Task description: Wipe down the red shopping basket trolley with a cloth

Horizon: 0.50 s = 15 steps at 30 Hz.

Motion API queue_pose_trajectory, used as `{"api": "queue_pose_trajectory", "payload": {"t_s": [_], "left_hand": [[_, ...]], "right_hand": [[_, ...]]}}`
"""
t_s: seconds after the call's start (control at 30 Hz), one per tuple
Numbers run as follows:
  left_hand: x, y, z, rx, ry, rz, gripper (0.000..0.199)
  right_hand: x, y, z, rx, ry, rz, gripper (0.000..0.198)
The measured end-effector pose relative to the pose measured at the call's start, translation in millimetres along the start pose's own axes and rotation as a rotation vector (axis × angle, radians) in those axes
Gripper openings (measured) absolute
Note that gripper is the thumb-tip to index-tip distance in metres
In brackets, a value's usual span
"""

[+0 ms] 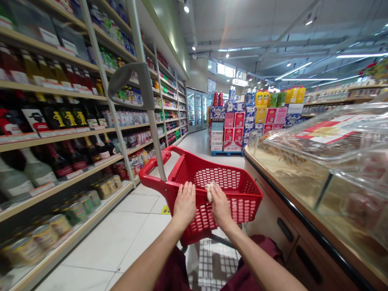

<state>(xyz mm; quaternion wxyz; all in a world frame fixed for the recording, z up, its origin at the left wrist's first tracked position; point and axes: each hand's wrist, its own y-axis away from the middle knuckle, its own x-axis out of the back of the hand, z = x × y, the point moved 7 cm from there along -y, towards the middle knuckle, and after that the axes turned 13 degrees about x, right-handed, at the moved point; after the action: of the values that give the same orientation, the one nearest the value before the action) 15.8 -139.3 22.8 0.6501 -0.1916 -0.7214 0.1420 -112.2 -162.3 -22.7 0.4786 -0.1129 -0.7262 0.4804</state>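
Observation:
A red plastic rolling shopping basket (224, 169) with honeycomb holes stands right in front of me. Its long metal pole rises on the left to a grey pull handle (130, 87). My left hand (185, 202) lies over the near rim, fingers together and hooked over the edge. Farther right along the same rim, my right hand (220, 204) is closed on a small, crumpled whitish cloth (209, 191). That cloth touches the rim, and part of it is hidden beneath the fingers. No goods can be seen inside the basket.
Shelves of bottles and cans (60, 137) line the left side. At close right runs a wooden display counter (281, 210) with clear covers and a black edge rail. Stacked drink cartons (233, 127) stand on a blue pallet ahead. White floor tiles (121, 230) lie below.

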Motion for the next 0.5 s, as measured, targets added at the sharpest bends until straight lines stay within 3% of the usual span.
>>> {"api": "queue_pose_trajectory", "payload": {"t_s": [0.1,0.2,0.3,0.37,0.5], "left_hand": [[18,4,-22,-0.003,0.102,0.1,0.052],[40,5,-79,0.249,0.149,0.31,0.049],[41,1,-119,0.365,0.096,0.33,0.054],[36,-5,-125,0.323,0.058,0.264,0.055],[34,-9,-120,0.298,0.024,0.211,0.055]], "right_hand": [[-10,-8,-16,0.054,-0.058,-0.02,0.053],[1,2,9,0.003,-0.046,-0.008,0.05],[10,3,19,-0.039,-0.055,0.036,0.048],[3,-13,-4,-0.009,-0.12,0.052,0.047],[-27,-71,-91,0.069,-0.222,0.046,0.043]]}}
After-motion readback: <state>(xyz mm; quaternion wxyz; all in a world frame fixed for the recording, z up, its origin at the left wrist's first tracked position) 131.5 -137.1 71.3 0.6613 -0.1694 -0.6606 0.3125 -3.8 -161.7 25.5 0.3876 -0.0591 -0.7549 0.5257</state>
